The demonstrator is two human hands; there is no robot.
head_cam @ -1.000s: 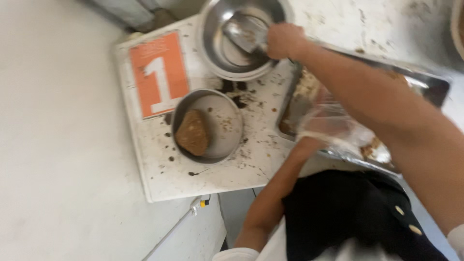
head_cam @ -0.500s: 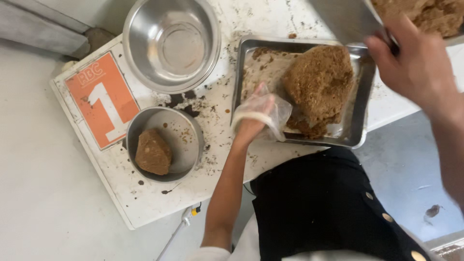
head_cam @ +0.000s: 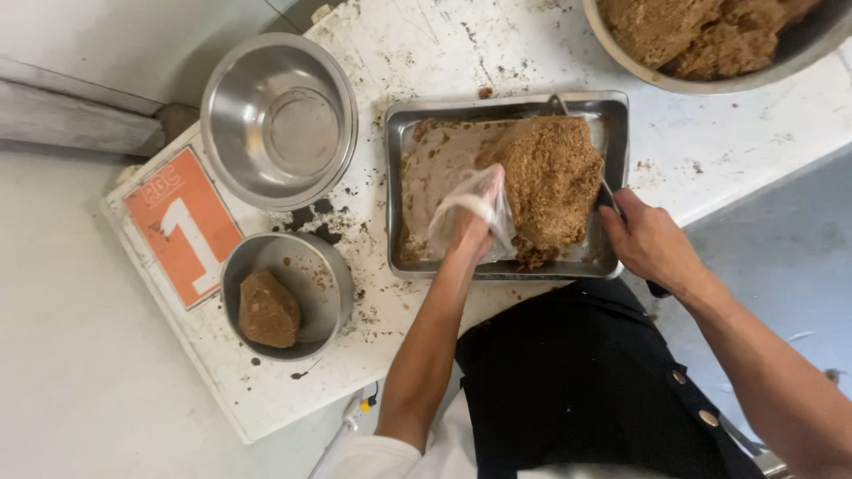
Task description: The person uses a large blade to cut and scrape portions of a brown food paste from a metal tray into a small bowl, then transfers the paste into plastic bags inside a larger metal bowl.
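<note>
A steel tray [head_cam: 397, 177] holds a big brown crumbly mass [head_cam: 550, 177]. My left hand [head_cam: 470, 226], covered by a loose clear plastic glove, presses against the mass's left side inside the tray. At the tray's right front corner, my right hand [head_cam: 652, 244] is closed on a thin metal scraper [head_cam: 607, 188]. Its blade runs along the right side of the mass, seen mostly edge-on.
A small steel bowl [head_cam: 330, 270] with one brown lump [head_cam: 266, 309] sits at front left beside an orange number card [head_cam: 182, 226]. An empty steel bowl [head_cam: 280, 120] is behind it. A large bowl [head_cam: 710, 84] of brown mass is at top right. The white table's edge runs close to my body.
My right hand came down from the top right with the scraper to the tray's right side. My left hand stayed on the mass. The view shifted right.
</note>
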